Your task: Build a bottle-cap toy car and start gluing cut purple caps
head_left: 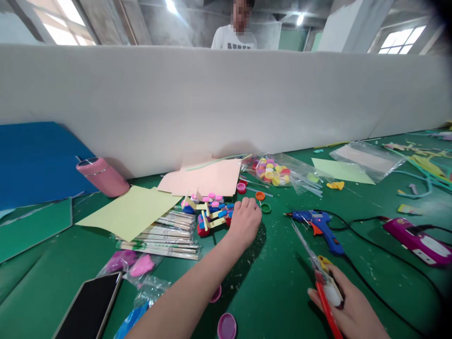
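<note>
Clock face centred on mid-table, 12 straight ahead. Table (pixel 278 287) green, scuffed, flecked white. Nearest, at 6: round purple lid (pixel 226 326). At 7–8: dark-screened phone (pixel 88 306). Right hand (pixel 353 306) at 4, grip closed round red-handled scissors (pixel 325 301), blades pointing toward 11; whitish piece also in the palm.

Dial centre: craft pieces (pixel 205 226), red and blue blocks with pale sticks. Left hand (pixel 246 219) over their 3 o'clock end, fingers curled down; cannot tell whether that grip is pinching anything. At 9: wrapped sticks (pixel 169 240), partly under a pale yellow sheet (pixel 130 212). At 3: blue glue gun (pixel 314 223) lying on its side, dark cord trailing toward 5; farther out, magenta device (pixel 418 242).

Farther, at 10: pink tumbler (pixel 104 176), tilted, near a blue board (pixel 31 165). At 12, pink paper (pixel 205 176); at 1, clear bag of bright caps (pixel 271 172); at 2, loose strips (pixel 429 165).

Behind: white partition (pixel 226 99) spanning the view. Beyond, at 12, person in white shirt (pixel 235 38); grey room, lamps lit, bright windows at 11 and 1.
</note>
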Available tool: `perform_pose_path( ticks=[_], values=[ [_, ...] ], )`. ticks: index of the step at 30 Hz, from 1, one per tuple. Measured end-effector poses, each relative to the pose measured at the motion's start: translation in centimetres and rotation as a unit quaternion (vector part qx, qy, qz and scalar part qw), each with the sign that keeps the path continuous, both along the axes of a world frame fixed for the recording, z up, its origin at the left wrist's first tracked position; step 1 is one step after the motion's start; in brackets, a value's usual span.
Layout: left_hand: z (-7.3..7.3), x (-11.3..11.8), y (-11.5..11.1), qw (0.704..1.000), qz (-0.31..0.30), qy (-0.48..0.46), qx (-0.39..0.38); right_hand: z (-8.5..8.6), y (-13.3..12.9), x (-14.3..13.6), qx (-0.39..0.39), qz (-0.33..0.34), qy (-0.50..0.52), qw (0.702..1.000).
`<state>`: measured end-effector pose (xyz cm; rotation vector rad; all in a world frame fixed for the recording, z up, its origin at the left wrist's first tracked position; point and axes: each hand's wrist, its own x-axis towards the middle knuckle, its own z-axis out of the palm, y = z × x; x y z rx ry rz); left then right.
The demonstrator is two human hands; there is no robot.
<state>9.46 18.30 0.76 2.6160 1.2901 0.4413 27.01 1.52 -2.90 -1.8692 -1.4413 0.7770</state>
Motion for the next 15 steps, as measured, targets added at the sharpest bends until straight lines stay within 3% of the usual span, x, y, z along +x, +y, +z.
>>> perform_pose_path(
  ticks=[3,5,6,7,9,10,12,15],
  values=[
    [1.6,-1.2,-3.7,0.996,-0.013,-0.062,-0.059,0.2,0.6,-0.6,0.004,-0.034,0.061,0.998],
    [2.2,-2.3,-6.3,0.982,-0.032,-0.118,-0.144,0.5,1.0,-1.5,0.026,-0.036,0.121,0.992],
    [2.2,-2.9,-7.4,0.927,-0.027,-0.230,-0.295,0.8,1.3,-2.1,0.041,-0.031,0.152,0.987],
    [2.1,-3.4,-8.4,0.850,-0.018,-0.326,-0.414,1.1,1.5,-2.7,0.053,-0.020,0.178,0.982],
    [1.5,-4.5,-10.1,0.697,0.008,-0.462,-0.548,1.9,1.9,-4.3,0.067,0.011,0.228,0.971],
    [1.2,-4.9,-10.7,0.634,0.018,-0.504,-0.586,2.3,2.0,-5.0,0.074,0.024,0.255,0.964],
    [0.4,-5.6,-11.6,0.552,0.028,-0.549,-0.627,2.9,2.2,-6.4,0.077,0.064,0.299,0.949],
    [-0.3,-6.2,-12.3,0.499,0.037,-0.580,-0.643,3.5,2.2,-7.7,0.042,0.146,0.312,0.938]
  ],
)
